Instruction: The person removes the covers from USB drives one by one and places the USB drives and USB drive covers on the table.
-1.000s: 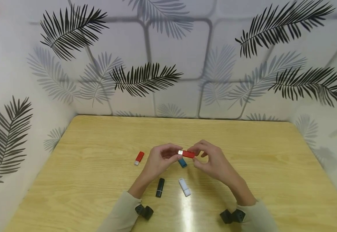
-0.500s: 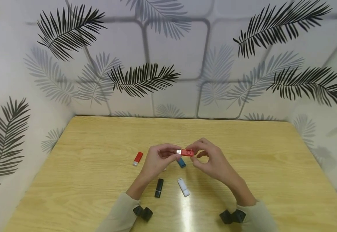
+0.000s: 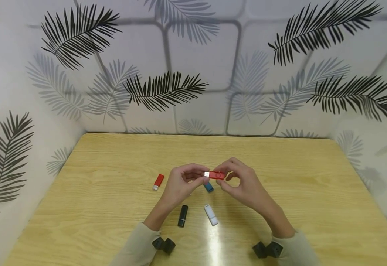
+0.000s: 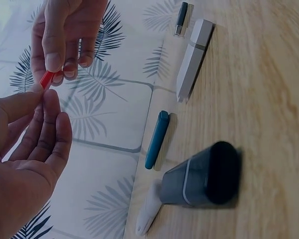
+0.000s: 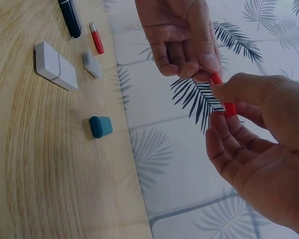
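A red USB stick is held level above the table between both hands, its metal plug pointing left. My left hand pinches the plug end between thumb and fingertips. At the red end, my right hand has thumb and forefinger on the body, as the right wrist view also shows with the red stick. Below the hands lies a blue USB stick, partly covered by the left hand. A second red USB stick rests left of the left hand.
Nearer the body, a black USB stick and a white one lie on the wooden table. Another white stick shows in the right wrist view. A leaf-patterned wall stands behind the table.
The red stick has rolled slightly, so a round mark on its face now shows. My right thumb has shifted a little left along it. Sticks on the table have stayed put.
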{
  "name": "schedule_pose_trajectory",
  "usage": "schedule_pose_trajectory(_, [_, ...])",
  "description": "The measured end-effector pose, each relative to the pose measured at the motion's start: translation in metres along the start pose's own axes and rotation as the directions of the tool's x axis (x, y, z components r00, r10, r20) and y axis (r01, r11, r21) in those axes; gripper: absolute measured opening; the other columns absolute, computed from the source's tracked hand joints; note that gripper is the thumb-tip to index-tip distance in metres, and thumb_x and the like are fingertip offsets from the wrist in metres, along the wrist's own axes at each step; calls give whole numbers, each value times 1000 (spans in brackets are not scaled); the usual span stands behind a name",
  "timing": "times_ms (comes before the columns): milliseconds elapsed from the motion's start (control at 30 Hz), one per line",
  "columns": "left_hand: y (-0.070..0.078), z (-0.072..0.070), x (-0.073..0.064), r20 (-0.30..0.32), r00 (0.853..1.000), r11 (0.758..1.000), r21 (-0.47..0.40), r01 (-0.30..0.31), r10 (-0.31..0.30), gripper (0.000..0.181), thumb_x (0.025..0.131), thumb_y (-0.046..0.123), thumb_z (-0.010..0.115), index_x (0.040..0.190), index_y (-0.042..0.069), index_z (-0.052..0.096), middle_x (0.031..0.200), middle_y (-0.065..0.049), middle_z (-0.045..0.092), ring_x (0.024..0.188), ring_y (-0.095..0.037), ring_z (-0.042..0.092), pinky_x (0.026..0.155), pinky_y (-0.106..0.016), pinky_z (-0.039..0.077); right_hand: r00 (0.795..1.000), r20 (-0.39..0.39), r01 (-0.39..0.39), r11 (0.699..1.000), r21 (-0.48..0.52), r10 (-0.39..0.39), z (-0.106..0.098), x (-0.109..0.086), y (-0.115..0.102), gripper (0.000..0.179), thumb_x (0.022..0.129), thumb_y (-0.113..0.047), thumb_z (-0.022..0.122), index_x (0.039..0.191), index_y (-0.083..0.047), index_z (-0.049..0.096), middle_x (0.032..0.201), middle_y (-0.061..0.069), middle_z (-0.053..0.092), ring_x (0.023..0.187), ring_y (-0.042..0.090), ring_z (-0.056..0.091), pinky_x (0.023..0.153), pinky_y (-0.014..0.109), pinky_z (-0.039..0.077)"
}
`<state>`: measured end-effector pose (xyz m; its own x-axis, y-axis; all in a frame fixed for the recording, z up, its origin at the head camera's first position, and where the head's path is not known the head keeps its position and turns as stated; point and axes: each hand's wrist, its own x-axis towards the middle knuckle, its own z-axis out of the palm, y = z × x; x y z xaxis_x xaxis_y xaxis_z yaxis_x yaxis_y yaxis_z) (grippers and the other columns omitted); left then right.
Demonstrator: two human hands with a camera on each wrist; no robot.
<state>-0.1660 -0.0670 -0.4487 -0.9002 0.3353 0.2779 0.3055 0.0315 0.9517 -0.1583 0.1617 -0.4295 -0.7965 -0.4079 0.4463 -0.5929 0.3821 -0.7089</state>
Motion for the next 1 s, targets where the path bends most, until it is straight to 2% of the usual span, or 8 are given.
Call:
schedule_pose_trajectory(200, [2, -1, 0, 24, 999, 1000, 7, -25, 25, 21, 92, 4, 76, 113, 1, 75, 98, -11, 74, 86, -22, 70, 81, -37, 59, 1000, 10, 16, 1000, -4, -16, -2, 1, 0, 28, 87, 3, 78, 109, -14, 73, 104, -5, 66, 91, 13, 63, 73, 29, 59])
schedule_pose_trajectory(433, [3, -4, 1, 51, 998, 999, -4, -36, 36, 20, 93, 4, 75, 113, 2, 75, 100, -10, 75, 86, -21, 71, 83, -38, 60, 999, 13, 40, 999, 18, -40, -6, 2, -3, 27, 87, 2, 79, 108, -15, 73, 102, -7, 65, 91, 12, 63, 75, 33, 59])
schedule_pose_trajectory(533, [3, -7, 2, 37, 999, 999, -12, -34, 35, 19, 93, 3, 75, 112, 1, 75, 100, -10, 75, 87, -22, 71, 84, -37, 59, 999, 6, 43, 999, 24, -44, -9, 2, -2, 27, 87, 3, 78, 107, -13, 73, 102, -5, 66, 90, 13, 64, 74, 33, 59])
schedule_pose_trajectory(767, [5, -32, 2, 0, 997, 996, -44, -78, 78, 20, 93, -3, 72, 113, -1, 74, 99, -15, 74, 86, -22, 73, 80, -33, 60, 1000, -1, 17, 998, 55, -17, -32, -5, 2, 29, 87, 6, 78, 111, -11, 74, 106, -2, 67, 94, 14, 64, 77, 29, 59])
schedule_pose_trajectory(1000, [5, -34, 4, -10, 997, 995, -69, -77, 76, 23, 93, -7, 70, 116, -8, 70, 103, -22, 73, 89, -18, 74, 82, -32, 60, 1000, -19, -11, 1000, 27, 11, -35, -5, 4, 28, 88, 5, 78, 111, -10, 73, 108, -2, 67, 96, 15, 64, 77, 28, 59])
